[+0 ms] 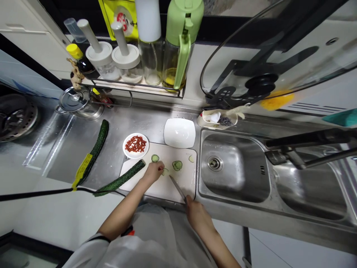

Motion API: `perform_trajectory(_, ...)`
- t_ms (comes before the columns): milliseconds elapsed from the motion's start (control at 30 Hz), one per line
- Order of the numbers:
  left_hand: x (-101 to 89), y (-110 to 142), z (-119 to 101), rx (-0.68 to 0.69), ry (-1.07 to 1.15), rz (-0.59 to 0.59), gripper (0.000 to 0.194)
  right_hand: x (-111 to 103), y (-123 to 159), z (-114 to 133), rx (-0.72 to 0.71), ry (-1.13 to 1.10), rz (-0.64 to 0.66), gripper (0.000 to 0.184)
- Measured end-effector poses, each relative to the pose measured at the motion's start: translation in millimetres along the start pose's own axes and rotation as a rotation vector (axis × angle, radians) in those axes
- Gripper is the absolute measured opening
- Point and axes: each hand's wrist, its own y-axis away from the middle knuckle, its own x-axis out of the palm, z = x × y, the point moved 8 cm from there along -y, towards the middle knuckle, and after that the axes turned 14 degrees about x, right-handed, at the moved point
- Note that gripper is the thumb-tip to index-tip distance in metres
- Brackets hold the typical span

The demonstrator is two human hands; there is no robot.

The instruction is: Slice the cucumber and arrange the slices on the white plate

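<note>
while the right hand (194, 208) works the near side of the board, left hand (155, 171): fingertips bunched together right at a thin slice (165, 172), can't tell if it's actually pinched  
right hand: wrapped around the knife (177, 189) handle, blade angled over the cutting board (160, 188), tip just beside that thin slice  
cut cucumber (119, 181): lying slantwise, cut end on the board, other end past its left edge  
other slices: a little overlapping pile (177, 165) right of the left hand, one round slice (155, 158) just beyond it, a pale slice (191, 159) near the far right corner  
whole cucumber (102, 139): on the counter (134, 121) off to the left, yellow strip (83, 167) around its near part  
red bits: in a round white dish (135, 146) at the board's far left corner  
white squarish bowl (180, 133): just beyond the board, nothing in it  
sink (237, 186): right of the board
</note>
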Motion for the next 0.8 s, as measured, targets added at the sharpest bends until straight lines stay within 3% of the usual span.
perform_trajectory(300, -5.7, 6.9, -1.0, -0.107, -0.068, -0.089, 0.019, 1.5, -7.1, 24.0, -0.007, 0.004, -0.079, 0.041)
perform_trajectory(533, -4.9, 7.4, 1.9, -0.088, -0.033, -0.136, 0.020, 1.5, -7.6, 35.7, -0.029, 0.031, -0.091, 0.048)
perform_trajectory(800, -3.9, 7.2, 3.0, -0.123, -0.034, -0.115, 0.020, -1.7, -6.9, 41.2, -0.003, 0.070, -0.076, 0.048)
